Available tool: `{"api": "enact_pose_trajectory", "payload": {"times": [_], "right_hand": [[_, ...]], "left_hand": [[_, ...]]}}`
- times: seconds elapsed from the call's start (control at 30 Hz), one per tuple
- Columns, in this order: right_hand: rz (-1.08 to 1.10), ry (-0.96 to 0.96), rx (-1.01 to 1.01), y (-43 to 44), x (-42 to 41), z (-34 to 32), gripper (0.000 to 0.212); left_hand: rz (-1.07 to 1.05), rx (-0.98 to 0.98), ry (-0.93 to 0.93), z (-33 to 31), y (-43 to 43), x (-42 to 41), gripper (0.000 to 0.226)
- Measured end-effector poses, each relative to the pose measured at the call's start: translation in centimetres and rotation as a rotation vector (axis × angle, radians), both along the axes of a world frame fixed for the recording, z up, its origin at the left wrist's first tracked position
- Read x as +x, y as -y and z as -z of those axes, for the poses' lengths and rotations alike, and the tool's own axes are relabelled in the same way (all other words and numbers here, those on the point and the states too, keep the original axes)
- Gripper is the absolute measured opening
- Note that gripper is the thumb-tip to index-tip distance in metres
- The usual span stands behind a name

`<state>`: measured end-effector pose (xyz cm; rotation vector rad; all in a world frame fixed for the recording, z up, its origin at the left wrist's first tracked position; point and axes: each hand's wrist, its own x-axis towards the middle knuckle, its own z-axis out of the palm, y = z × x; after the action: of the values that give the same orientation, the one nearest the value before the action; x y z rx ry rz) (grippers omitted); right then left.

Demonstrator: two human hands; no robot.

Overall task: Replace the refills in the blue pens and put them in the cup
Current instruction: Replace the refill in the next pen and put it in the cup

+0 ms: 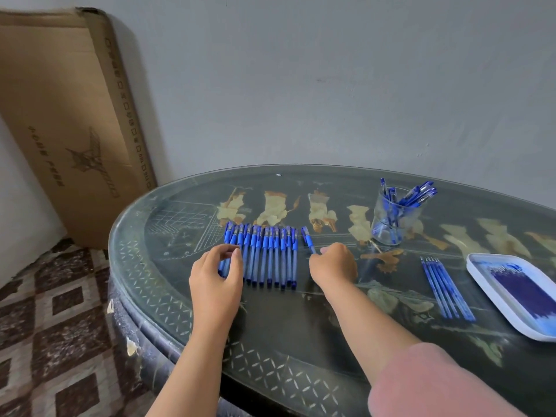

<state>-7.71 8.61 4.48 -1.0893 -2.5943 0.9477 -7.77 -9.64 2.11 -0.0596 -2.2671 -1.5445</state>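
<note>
A row of several blue capped pens [270,254] lies side by side on the glass-topped table [270,332]. My left hand [218,273] hovers over the row's left end with fingers loosely curled, touching the leftmost pens. My right hand [332,263] grips one blue pen [308,239] that lies apart, just right of the row. A clear cup [391,218] holding several blue pens stands farther back on the right. Several loose blue refills [446,288] lie in a bunch to the right.
A white tray [481,281] with more blue refills sits at the right edge. A large cardboard box [69,121] leans against the wall at the left, beyond the table's rounded edge. A patterned tile floor [60,311] lies below.
</note>
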Motion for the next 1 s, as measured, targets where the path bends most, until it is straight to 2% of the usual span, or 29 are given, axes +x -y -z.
{"api": "enact_pose_trajectory", "payload": {"times": [0.17,0.27,0.33,0.43,0.53,0.63,0.7,0.8,0.9,1.0], "right_hand": [[-0.032,-0.005,0.204,-2.5,3.4,0.3,0.027],[-0.116,-0.056,0.352,-4.7,7.5,1.1,0.025],[-0.175,-0.091,0.380,-6.3,10.4,1.6,0.027],[-0.269,-0.233,0.346,-8.4,14.1,2.5,0.026],[-0.333,-0.314,0.423,-10.2,16.7,3.5,0.023],[-0.404,-0.361,0.423,-11.2,18.6,3.8,0.021],[-0.435,-0.387,0.435,-11.8,19.5,3.9,0.020],[-0.447,-0.404,0.523,-12.0,20.4,4.0,0.014],[-0.489,-0.359,0.521,-11.1,20.4,3.9,0.038],[-0.522,-0.413,0.533,-10.9,20.0,4.5,0.025]], "left_hand": [[-0.001,-0.048,-0.031,-0.1,0.1,0.1,0.012],[0.021,-0.217,-0.117,-0.4,-0.3,0.7,0.017],[0.064,-0.368,-0.211,-0.4,-1.3,1.4,0.023],[0.261,-0.449,-0.250,-0.6,-4.1,3.8,0.036],[0.521,-0.446,-0.246,-0.7,-7.4,6.8,0.046],[0.649,-0.453,-0.229,-0.3,-10.0,8.8,0.034],[0.644,-0.403,-0.177,-0.1,-11.2,9.7,0.021],[0.626,-0.334,-0.102,0.2,-12.3,11.0,0.015],[0.639,-0.377,-0.142,0.4,-12.8,11.9,0.013],[0.646,-0.386,-0.135,0.4,-12.8,12.1,0.013]]}}
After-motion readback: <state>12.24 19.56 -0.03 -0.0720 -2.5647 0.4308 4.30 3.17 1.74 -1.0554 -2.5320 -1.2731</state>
